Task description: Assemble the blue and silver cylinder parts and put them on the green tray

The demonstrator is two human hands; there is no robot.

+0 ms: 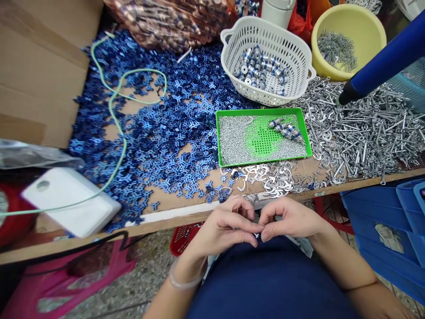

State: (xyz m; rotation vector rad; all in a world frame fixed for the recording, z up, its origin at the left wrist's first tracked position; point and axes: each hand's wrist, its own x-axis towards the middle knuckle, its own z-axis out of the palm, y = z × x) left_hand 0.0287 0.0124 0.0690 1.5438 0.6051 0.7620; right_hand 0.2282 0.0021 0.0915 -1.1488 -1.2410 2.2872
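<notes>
My left hand point(229, 223) and my right hand point(288, 219) meet in front of the table's near edge. Between their fingertips they pinch a small dark part with a silver bit point(256, 236); the fingers cover most of it, so its exact kind does not show. Just beyond the hands lie loose silver hook-shaped pieces point(274, 179). Behind these sits a green perforated tray point(264, 162) of tiny silver parts, with several blue-and-silver cylindrical assemblies point(287, 130) at its right side. Blue three-armed metal pieces point(186, 164) spread across the table to the left.
A white perforated basket point(229, 73) holds more cylinders. Beside it stands a yellow bowl point(370, 26) of small springs. Silver pins point(361, 133) are heaped at the right, under a blue tool handle point(385, 57). A pale green cord point(114, 115) crosses the left side near a white block point(71, 201).
</notes>
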